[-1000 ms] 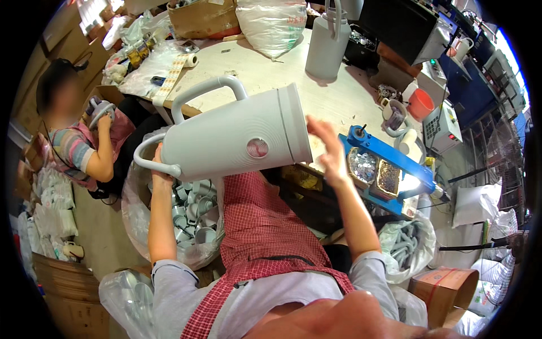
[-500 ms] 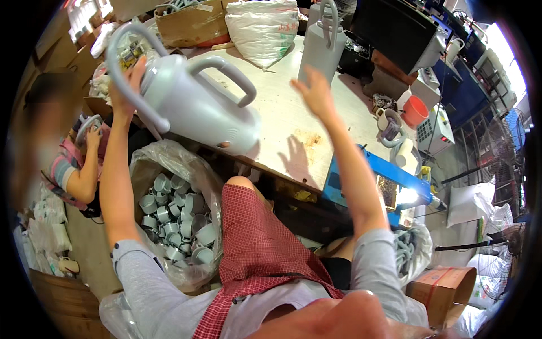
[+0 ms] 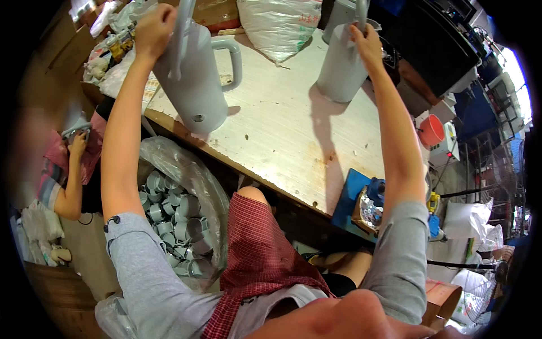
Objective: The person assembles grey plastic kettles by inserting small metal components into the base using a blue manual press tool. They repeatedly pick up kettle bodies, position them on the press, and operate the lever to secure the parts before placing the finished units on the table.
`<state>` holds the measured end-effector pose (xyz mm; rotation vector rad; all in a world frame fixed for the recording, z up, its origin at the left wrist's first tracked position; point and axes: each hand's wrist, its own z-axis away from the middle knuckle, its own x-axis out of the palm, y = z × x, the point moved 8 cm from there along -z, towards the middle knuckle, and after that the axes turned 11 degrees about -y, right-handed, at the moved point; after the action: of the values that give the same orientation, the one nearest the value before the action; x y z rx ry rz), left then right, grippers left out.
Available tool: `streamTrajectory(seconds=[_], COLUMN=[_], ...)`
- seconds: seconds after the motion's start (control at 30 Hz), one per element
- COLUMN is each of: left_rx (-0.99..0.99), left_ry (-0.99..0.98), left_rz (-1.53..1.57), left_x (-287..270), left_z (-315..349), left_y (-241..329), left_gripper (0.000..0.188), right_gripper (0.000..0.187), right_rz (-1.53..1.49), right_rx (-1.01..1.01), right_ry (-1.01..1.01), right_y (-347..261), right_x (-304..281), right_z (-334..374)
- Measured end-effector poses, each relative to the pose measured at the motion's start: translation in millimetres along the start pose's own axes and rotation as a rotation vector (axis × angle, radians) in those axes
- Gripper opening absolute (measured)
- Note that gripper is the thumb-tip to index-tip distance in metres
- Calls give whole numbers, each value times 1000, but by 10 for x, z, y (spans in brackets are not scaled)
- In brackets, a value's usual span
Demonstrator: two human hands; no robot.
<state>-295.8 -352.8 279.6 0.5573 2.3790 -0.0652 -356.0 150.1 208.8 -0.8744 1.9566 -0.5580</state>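
A grey plastic jug (image 3: 195, 85) with a side handle and a tall arched handle stands on the table's left part. A small round hole shows low on its wall. My left hand (image 3: 153, 33), fingers curled, is up at the jug's top beside the arched handle; what lies inside the fingers is hidden. Farther right is a second grey jug (image 3: 341, 68), leaning slightly. My right hand (image 3: 367, 45) has its fingers closed around that jug's arched handle near the rim. Whether its base touches the tabletop I cannot tell.
Below the table (image 3: 271, 130) at left is a plastic-lined bag (image 3: 183, 161) full of grey cup-like parts (image 3: 169, 212). A white sack (image 3: 279, 25) sits at the back. On the right are a blue fixture (image 3: 345, 198) and a red bucket (image 3: 431, 130). A co-worker (image 3: 70, 164) sits far left.
The left jug has gone from tilted to upright, and my left hand has risen to its top. My right hand, open before, has reached the second jug's handle and closed on it.
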Motion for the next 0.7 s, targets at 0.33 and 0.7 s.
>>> streamTrajectory(seconds=[0.33,0.7], left_rx=[-372,-252], left_ry=[-360,-1112], left_rz=[1752,1963], left_x=[758,893], left_z=[1555,2995], left_y=[1960,3833], left_gripper=[46,57], right_gripper=[35,44], right_rz=[-703,-280], right_rx=[186,-46], right_ry=[-202,-102], right_y=[-1157,-918], right_x=[-472,-662], right_z=[2097,4257])
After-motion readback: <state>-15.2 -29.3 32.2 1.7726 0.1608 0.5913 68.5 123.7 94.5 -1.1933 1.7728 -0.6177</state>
